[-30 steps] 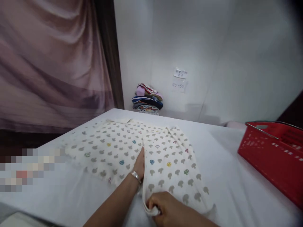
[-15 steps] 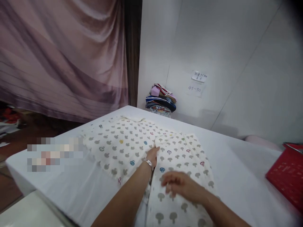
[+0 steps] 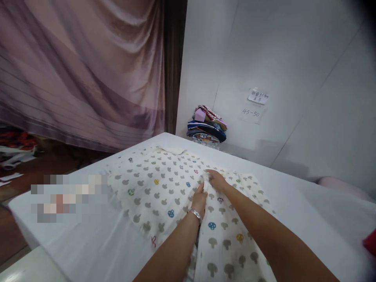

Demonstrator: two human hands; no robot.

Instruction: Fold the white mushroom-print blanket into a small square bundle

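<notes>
A white garment (image 3: 167,172) printed with grey and coloured mushrooms lies spread on the white-covered table, a curved neckline at its far edge. A long opening edge runs through it toward me, with a panel on the right side. My left hand (image 3: 199,201), wearing a silver bracelet on the wrist, grips the cloth at this edge. Just beyond it, my right hand (image 3: 216,181) pinches a raised bit of the same cloth. The fingers of both hands are partly hidden by the fabric and by their own backs.
The white table (image 3: 88,246) runs up to a pale wall. A stack of folded clothes (image 3: 207,127) stands at its far edge. Paper notes (image 3: 255,105) are stuck on the wall. A pink curtain (image 3: 102,70) hangs at left; a red object (image 3: 370,243) shows at right.
My right hand has moved forward and inward from above the right panel to the cloth by my left hand, and has taken hold there. The view has shifted slightly left.
</notes>
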